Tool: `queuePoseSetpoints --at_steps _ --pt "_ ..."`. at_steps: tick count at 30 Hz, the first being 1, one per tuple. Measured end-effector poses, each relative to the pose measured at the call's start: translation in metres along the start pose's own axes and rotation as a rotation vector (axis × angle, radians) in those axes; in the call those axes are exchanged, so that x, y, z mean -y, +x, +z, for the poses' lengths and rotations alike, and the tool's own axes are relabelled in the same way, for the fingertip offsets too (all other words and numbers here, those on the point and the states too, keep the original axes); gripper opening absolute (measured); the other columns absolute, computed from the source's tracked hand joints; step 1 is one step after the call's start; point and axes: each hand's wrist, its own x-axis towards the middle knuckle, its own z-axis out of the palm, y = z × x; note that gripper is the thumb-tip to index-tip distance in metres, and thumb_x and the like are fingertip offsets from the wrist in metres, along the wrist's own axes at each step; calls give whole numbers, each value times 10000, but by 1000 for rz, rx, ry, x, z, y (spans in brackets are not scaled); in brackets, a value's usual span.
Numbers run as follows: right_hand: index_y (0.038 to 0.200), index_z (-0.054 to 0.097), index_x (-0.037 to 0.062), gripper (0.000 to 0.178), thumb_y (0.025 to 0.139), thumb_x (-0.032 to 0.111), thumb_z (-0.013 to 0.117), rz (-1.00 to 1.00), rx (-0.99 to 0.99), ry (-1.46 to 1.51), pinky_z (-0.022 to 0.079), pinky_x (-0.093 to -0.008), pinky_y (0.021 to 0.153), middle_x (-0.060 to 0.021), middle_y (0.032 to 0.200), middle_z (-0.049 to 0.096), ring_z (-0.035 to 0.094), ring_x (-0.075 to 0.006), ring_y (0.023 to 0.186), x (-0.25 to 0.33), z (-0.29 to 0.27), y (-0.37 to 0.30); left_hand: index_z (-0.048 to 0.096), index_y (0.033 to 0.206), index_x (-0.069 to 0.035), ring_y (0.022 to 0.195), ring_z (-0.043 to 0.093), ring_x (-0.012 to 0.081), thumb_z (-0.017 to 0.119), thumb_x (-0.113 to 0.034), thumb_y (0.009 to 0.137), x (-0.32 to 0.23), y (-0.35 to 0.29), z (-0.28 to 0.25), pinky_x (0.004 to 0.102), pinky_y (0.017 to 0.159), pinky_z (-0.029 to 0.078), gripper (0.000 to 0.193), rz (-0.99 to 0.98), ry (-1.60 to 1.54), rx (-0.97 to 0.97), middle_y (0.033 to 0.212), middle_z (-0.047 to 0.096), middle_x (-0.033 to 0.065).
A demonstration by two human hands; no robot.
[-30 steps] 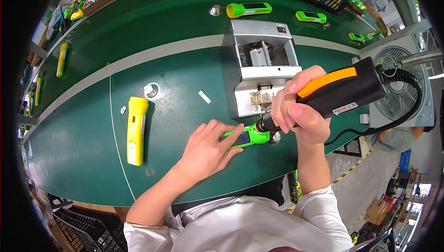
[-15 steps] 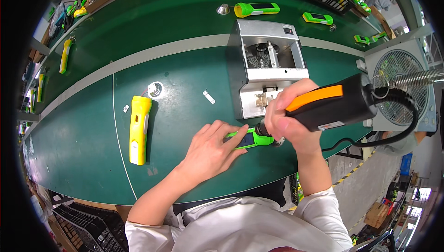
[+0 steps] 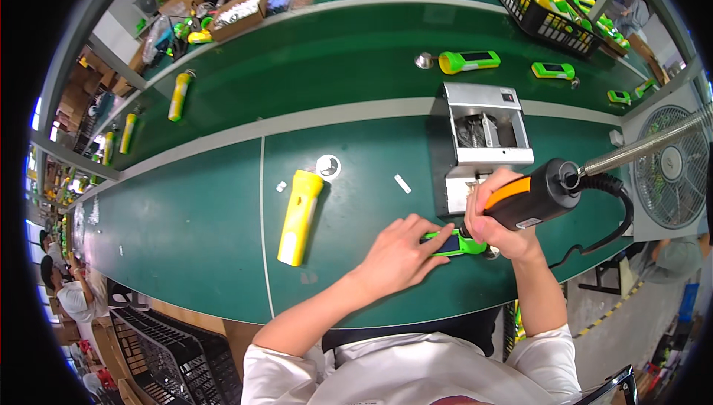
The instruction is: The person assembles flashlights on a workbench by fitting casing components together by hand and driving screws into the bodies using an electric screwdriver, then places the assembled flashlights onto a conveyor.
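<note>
A green flashlight body with a dark panel lies on the bench, held down under the fingers of my left hand. My right hand is wrapped round a black electric screwdriver with an orange lever. Its tip meets the flashlight body near the right end; my fingers partly hide the contact. Just beyond my hands stands a silver screw feeder. To the left lies a yellow flashlight body, with a round reflector by its upper end. A small white strip lies between it and the feeder.
A green conveyor belt beyond the bench carries several yellow and green flashlights. A black crate of green parts stands past it. A fan is at right, near the screwdriver's coiled cable. Black crates sit below left. Other people work farther off.
The whole view has shifted, so the bench appears farther right and lower, and more of the far side shows. Both hands keep their holds, with the screwdriver still at the green flashlight body.
</note>
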Motion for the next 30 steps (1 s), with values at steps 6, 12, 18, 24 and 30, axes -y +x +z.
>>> queuePoseSetpoints --at_steps 6,12,18,24,30 --pt "926 562 50 255 777 -6 761 -87 112 -142 497 -296 545 -76 716 601 612 -175 620 -10 -11 -16 712 1151 -66 961 617 293 766 -289 880 -9 -3 9 411 806 528 355 6 -24 11 1071 654 81" --pt "809 639 55 168 712 75 773 81 39 -136 517 -274 611 -53 727 674 634 -128 632 22 2 -17 708 1144 -73 963 616 299 755 -298 895 -17 -2 11 412 816 525 339 31 -23 23 1067 647 83" --pt "1010 576 31 245 827 37 739 -145 44 -84 493 -290 554 -56 703 593 588 -133 586 23 -4 -12 717 1199 -66 933 643 304 811 -281 826 -12 -1 1 424 776 544 440 10 23 -7 1062 673 102" --pt "1090 475 23 287 885 46 675 -530 -130 63 445 -289 457 -42 640 515 498 -145 482 50 -21 -3 688 1244 -49 923 629 270 804 -273 842 -1 2 2 392 779 534 475 41 23 -4 1072 678 71" --pt "1114 474 33 271 873 51 596 -539 -175 -13 438 -289 455 -21 620 478 462 -126 460 47 -30 -3 669 1195 -30 957 639 264 804 -232 835 -2 -2 2 389 806 534 434 -2 4 2 1092 700 72"
